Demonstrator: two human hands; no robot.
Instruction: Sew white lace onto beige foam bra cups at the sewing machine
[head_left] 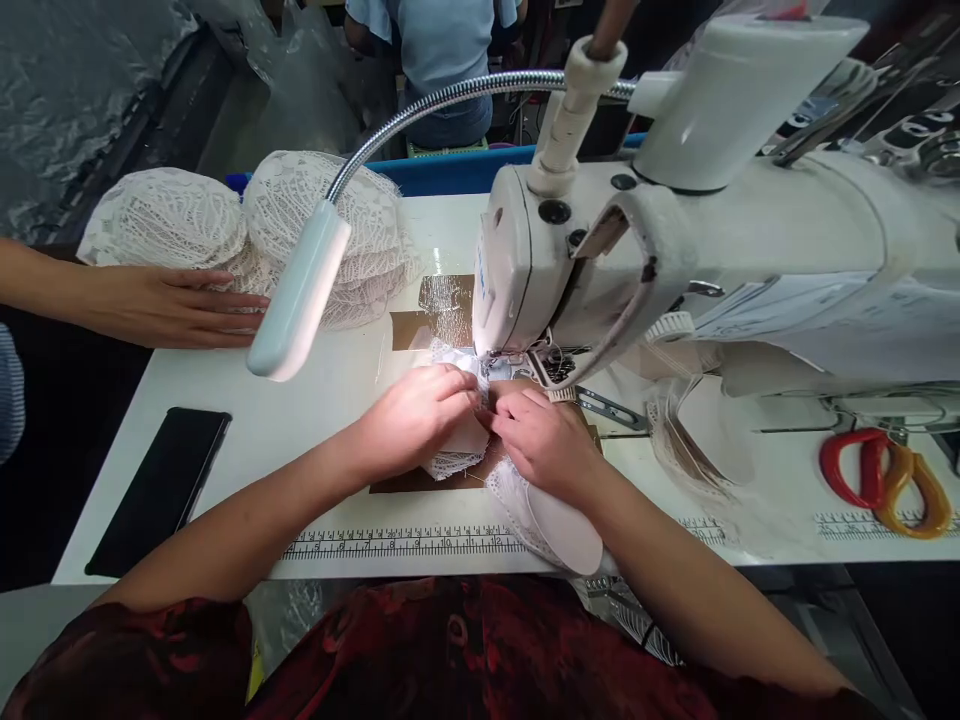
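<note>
My left hand [416,415] and my right hand [544,440] lie side by side on a white lace piece with a pale cup [457,455], right in front of the needle of the white sewing machine [675,270]. Both hands have their fingers curled and pinched on the lace, fingertips meeting just below the presser foot. More of the lace and a smooth pale cup [562,530] hang over the table's front edge under my right wrist.
Another person's hand [172,305] rests flat on a stack of white lace cups [247,225] at the back left. A gooseneck lamp [300,290] hangs over the table. A black phone [161,485] lies at the left, red and orange scissors [885,480] at the right. A printed ruler [405,543] runs along the front edge.
</note>
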